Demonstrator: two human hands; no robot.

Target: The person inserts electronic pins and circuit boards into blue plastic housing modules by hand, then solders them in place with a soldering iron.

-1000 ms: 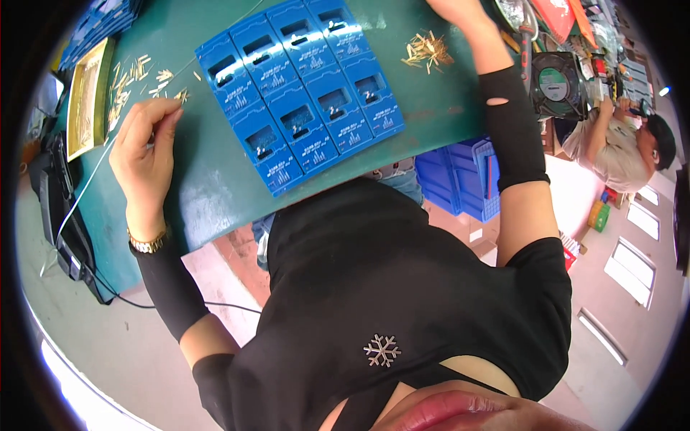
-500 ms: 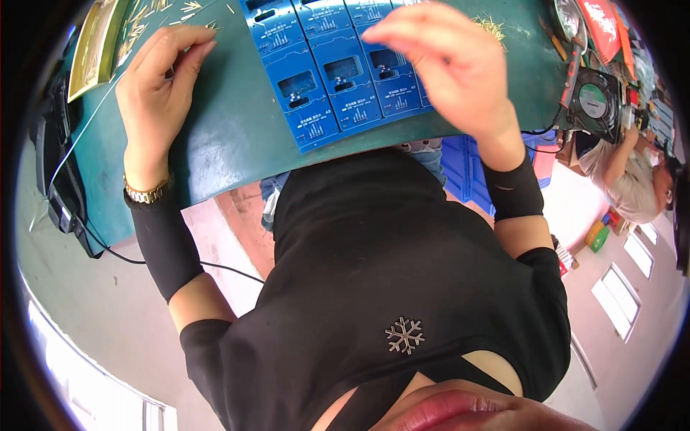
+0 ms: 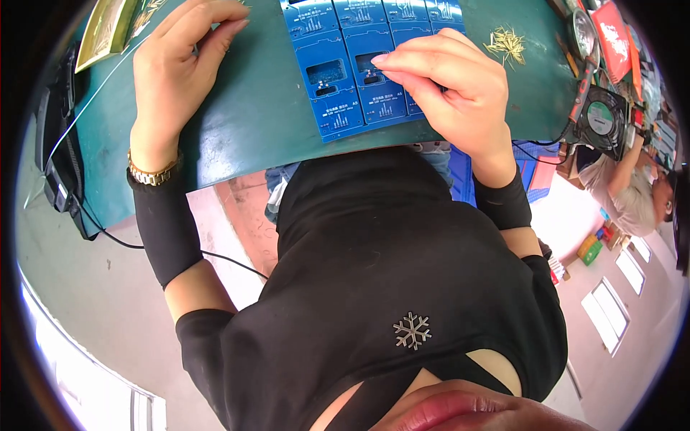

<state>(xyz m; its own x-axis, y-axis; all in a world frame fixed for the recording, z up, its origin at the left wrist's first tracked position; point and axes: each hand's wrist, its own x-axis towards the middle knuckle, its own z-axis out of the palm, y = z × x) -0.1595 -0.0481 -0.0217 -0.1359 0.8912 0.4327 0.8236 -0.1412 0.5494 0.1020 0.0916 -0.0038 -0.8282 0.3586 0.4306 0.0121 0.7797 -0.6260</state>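
Observation:
A panel of joined blue circuit boards [image 3: 330, 111] with cut-out windows lies on the green table. Above one of those windows hovers my right hand [image 3: 460, 93], thumb and fingers pinched together; whatever sits between the tips is too small to make out. My left hand [image 3: 180, 68] is held over the table to the left of the panel, thumb and index finger curled toward each other. A tiny yellowish sliver shows by its fingertips, too unclear to name. Beyond my right hand lies a pile of thin brass-coloured pins [image 3: 507, 46].
A yellow-rimmed tray [image 3: 104, 36] stands at the far left, with loose pins beside it. At the right are a black fan [image 3: 600, 118], a red-and-black handled tool [image 3: 581, 93] and a cable. Another person [image 3: 625, 179] sits further right. Black equipment [image 3: 61, 165] flanks the left edge.
My right hand has come down and nearer over the boards, uncovering the pin pile. My left hand keeps much the same pose. The whole view has shifted slightly.

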